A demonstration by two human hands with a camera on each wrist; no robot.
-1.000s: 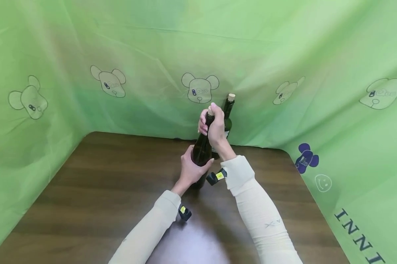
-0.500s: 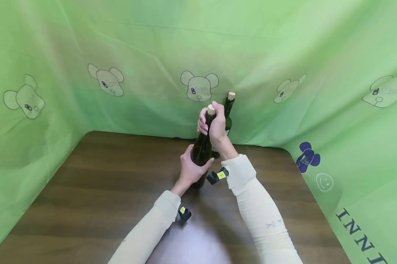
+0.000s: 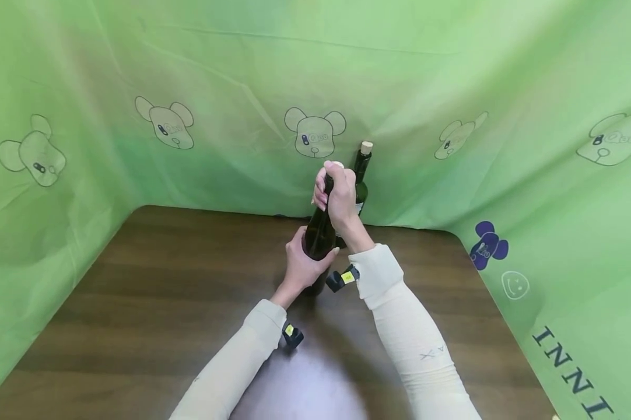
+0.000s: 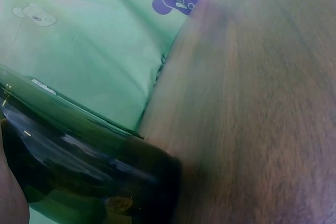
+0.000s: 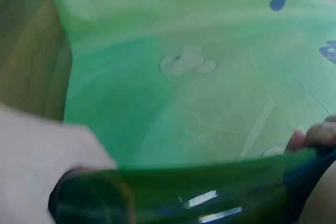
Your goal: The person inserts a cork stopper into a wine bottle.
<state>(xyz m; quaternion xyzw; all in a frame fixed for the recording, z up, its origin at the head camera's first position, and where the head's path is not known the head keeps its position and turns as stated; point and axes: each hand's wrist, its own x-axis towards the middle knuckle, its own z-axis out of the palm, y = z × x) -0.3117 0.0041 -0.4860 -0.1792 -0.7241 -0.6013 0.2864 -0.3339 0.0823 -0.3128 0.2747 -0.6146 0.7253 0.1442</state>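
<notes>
A dark green wine bottle (image 3: 319, 236) stands upright on the table, leaning slightly in the head view. My left hand (image 3: 305, 265) grips its lower body, fingers behind and thumb across the right side. My right hand (image 3: 342, 195) wraps the neck, its thumb over the pale cork at the top. Most of the cork is hidden by that thumb. In the left wrist view the glossy lower part of the bottle (image 4: 94, 156) fills the bottom left. The right wrist view shows the bottle (image 5: 194, 192) between the left hand (image 5: 47, 161) and the right fingertips (image 5: 296, 139).
A second green bottle (image 3: 361, 169) with a pale cork (image 3: 366, 147) and a label stands just behind the right hand, near the table's back edge. Green printed fabric (image 3: 231, 146) hangs around the brown wooden table (image 3: 153, 280) at the back and sides.
Half a second ago the right thumb was beside the cork, which showed in full; now the thumb lies over it. The left hand keeps its grip. The whole view has shifted slightly.
</notes>
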